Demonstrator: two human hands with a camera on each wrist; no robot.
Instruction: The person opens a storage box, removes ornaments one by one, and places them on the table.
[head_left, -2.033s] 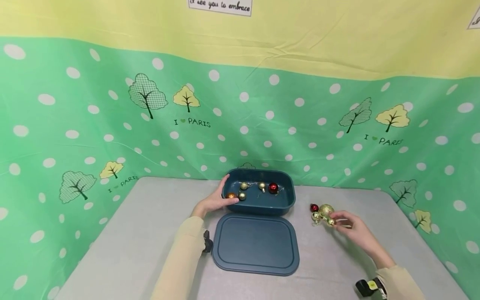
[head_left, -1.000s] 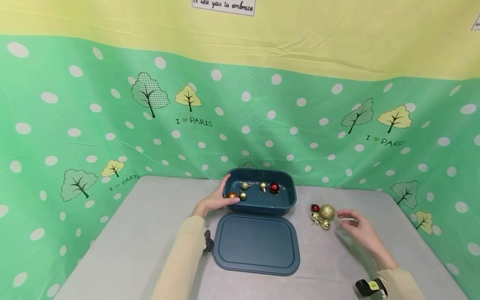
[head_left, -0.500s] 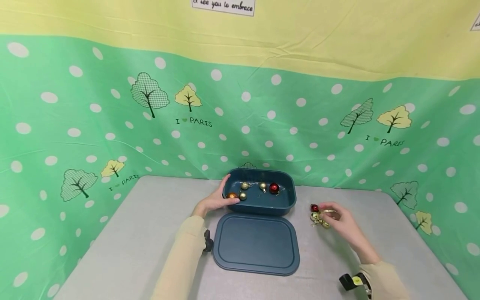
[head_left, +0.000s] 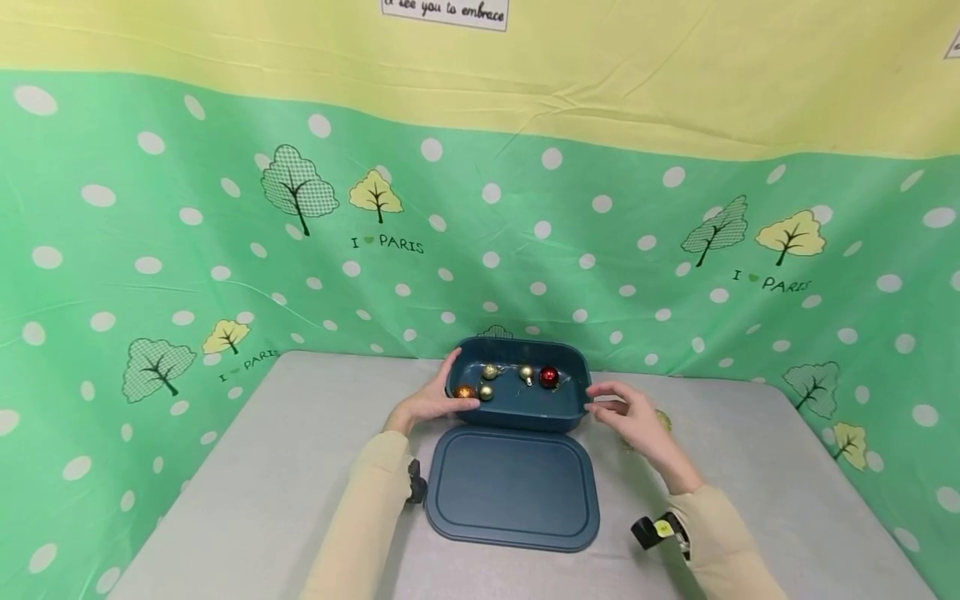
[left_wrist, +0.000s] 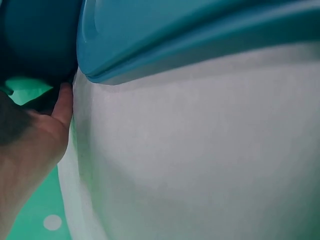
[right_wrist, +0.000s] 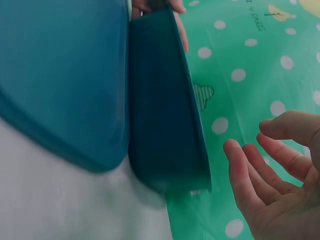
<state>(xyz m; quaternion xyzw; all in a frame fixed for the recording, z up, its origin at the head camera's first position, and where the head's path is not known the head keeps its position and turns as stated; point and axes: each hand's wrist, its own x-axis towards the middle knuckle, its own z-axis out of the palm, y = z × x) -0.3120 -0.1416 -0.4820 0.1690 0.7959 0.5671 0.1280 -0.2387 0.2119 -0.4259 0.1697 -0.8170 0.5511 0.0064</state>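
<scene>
Head view: taken forward and downward from above the table (head_left: 262, 475), the farthest of the three, with the curtain (head_left: 431, 208) toward twelve o'clock and the lid (head_left: 512, 487) toward six. Left wrist view: close over the tabletop, left hand (left_wrist: 45, 132) at nine o'clock. Right wrist view: close along the box (right_wrist: 160, 100), right hand (right_wrist: 280, 170) at four o'clock. All three share box and lid.

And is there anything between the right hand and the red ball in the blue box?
Only the right end wall of the blue box: in the head view, the right hand is beside it and the red ball lies inside. Whether the hand is high enough to clear it, I can't tell. Nothing else visible stands between.
</scene>
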